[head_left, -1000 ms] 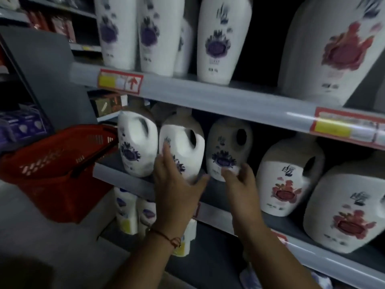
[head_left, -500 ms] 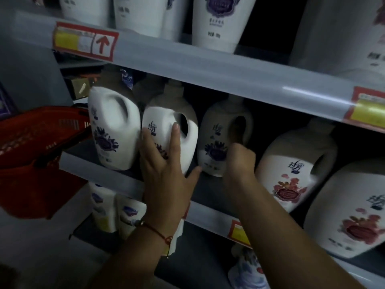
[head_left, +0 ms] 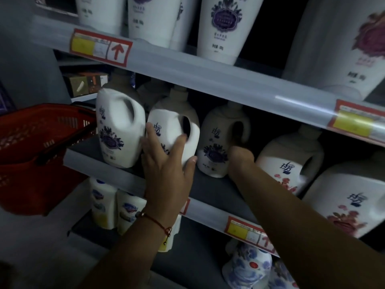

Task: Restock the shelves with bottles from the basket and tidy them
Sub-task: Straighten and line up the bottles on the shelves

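The second purple-flowered bottle (head_left: 173, 130) stood upright on the middle shelf (head_left: 208, 184), centre-left of the frame, touching or nearly touching the first purple-flowered bottle (head_left: 119, 128) to its left. The left hand (head_left: 166, 176) lay against its front with fingers spread and nearly straight, thumb out toward the lower right; it pressed rather than gripped, in my judgement to steady or square the bottle in its row.

The third purple-flowered bottle (head_left: 220, 142) stood just to the right, set further back on the shelf. The right hand (head_left: 240, 155) reached to its handle; the fingers were lost in shadow behind the handle, so whether they curled round it could not be told. The likely purpose was to draw this bottle forward into line.

Two bottles with red flowers (head_left: 289, 163) stood further right on the same shelf. Tall white bottles (head_left: 220, 28) occupied the shelf above, along the top of the frame, with a red-and-yellow price tag (head_left: 100, 46) on its edge. A red basket (head_left: 39, 147) sat at the left edge of the frame, beside the shelf end; its contents were not visible.
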Motion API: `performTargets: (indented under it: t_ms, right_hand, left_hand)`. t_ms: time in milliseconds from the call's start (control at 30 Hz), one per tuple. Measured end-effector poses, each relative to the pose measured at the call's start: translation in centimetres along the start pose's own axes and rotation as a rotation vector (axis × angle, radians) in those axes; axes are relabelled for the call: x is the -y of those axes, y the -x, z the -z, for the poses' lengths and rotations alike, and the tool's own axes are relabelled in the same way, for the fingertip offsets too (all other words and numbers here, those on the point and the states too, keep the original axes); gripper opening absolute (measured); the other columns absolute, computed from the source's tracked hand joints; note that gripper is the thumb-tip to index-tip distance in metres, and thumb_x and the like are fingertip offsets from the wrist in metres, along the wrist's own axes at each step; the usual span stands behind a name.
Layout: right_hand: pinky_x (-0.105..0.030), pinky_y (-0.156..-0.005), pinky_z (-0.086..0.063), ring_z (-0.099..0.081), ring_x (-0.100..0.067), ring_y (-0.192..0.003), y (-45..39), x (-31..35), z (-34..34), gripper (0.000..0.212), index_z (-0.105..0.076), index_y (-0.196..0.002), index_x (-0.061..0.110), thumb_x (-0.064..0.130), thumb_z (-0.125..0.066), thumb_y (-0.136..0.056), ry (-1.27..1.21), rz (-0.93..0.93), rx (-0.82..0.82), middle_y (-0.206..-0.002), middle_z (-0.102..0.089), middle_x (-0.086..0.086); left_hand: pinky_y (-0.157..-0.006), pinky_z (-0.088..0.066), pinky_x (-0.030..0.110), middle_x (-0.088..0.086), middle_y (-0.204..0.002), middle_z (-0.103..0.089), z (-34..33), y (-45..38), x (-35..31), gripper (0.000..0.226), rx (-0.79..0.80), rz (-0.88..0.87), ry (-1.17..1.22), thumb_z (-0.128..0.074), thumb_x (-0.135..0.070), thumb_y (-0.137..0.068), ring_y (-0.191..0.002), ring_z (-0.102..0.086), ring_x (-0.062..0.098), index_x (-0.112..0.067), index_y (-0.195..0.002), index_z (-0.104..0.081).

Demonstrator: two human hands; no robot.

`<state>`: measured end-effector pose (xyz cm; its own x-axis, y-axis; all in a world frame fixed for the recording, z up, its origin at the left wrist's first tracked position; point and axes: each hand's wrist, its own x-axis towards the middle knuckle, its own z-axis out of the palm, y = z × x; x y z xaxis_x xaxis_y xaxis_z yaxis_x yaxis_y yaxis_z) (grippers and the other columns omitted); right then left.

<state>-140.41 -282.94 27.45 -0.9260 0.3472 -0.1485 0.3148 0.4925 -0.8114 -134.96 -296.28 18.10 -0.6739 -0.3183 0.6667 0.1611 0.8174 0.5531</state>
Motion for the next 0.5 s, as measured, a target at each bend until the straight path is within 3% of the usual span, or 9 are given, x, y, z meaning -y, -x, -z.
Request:
performTargets:
  t_ms: [67,200,267,333,367,433,500]
  right_hand:
    - [-0.018,-0.100,-0.043,-0.042,-0.032,-0.143,0.6,-0.1,0.2,0.040,-0.042,-0.148,-0.002,0.006,-0.032,-0.111,-0.044,-0.003,0.000,-0.154,-0.045,-0.019]
    - [-0.033,-0.104,-0.043,-0.054,-0.033,-0.133,0.6,-1.2,0.6,0.036,-0.051,-0.141,-0.002,0.009,-0.043,-0.108,-0.054,0.038,-0.045,-0.142,-0.058,-0.019]
    - [-0.034,-0.091,-0.050,-0.058,-0.037,-0.129,0.8,-1.5,0.6,0.035,-0.056,-0.136,-0.003,0.014,-0.049,-0.106,-0.338,-0.076,0.026,-0.138,-0.061,-0.022]
    - [-0.037,-0.085,-0.055,-0.064,-0.043,-0.117,1.5,-1.9,0.4,0.041,-0.061,-0.128,-0.001,0.032,-0.055,-0.104,-0.451,-0.049,0.052,-0.125,-0.067,-0.023]
    - [-0.046,-0.086,-0.058,-0.067,-0.042,-0.106,1.6,-2.0,0.4,0.049,-0.062,-0.123,0.002,0.045,-0.058,-0.102,-0.527,-0.089,0.023,-0.114,-0.069,-0.020]
    - [-0.055,-0.079,-0.059,-0.063,-0.033,-0.093,2.6,-2.0,0.6,0.053,-0.057,-0.122,0.006,0.054,-0.057,-0.099,-0.525,-0.124,0.040,-0.102,-0.064,-0.013]
    - [-0.060,-0.085,-0.058,-0.058,-0.031,-0.101,3.0,-2.1,0.9,0.048,-0.048,-0.135,0.010,0.045,-0.054,-0.103,-0.489,-0.123,0.026,-0.114,-0.058,-0.010]
  left_hand:
    - [-0.116,-0.030,0.062,0.020,-0.168,0.004,0.0,-0.1,0.1,0.051,-0.006,-0.014,-0.002,-0.067,-0.039,-0.093,-0.152,-0.010,0.046,-0.030,-0.141,-0.053]
    - [-0.115,-0.031,0.061,0.020,-0.168,0.000,0.1,-0.1,0.1,0.046,-0.010,-0.013,-0.003,-0.061,-0.038,-0.096,-0.152,-0.013,0.046,-0.030,-0.141,-0.054]
    - [-0.115,-0.032,0.061,0.020,-0.168,-0.002,0.2,-0.1,0.0,0.044,-0.012,-0.009,-0.003,-0.058,-0.039,-0.098,-0.151,-0.014,0.047,-0.030,-0.141,-0.054]
    - [-0.114,-0.032,0.061,0.019,-0.168,-0.002,0.5,-0.2,0.0,0.042,-0.008,-0.006,-0.009,-0.056,-0.039,-0.099,-0.151,-0.014,0.047,-0.030,-0.141,-0.055]
    - [-0.114,-0.033,0.061,0.019,-0.168,-0.002,0.6,-0.2,-0.1,0.042,-0.004,-0.004,-0.011,-0.057,-0.039,-0.099,-0.151,-0.014,0.047,-0.030,-0.140,-0.055]
    - [-0.114,-0.032,0.062,0.019,-0.168,-0.002,0.8,-0.3,-0.2,0.043,0.005,0.006,-0.008,-0.058,-0.038,-0.098,-0.151,-0.014,0.047,-0.030,-0.140,-0.056]
    - [-0.115,-0.031,0.062,0.019,-0.168,-0.002,0.9,-0.3,-0.5,0.043,0.010,0.025,0.001,-0.059,-0.036,-0.097,-0.151,-0.014,0.047,-0.030,-0.139,-0.057]
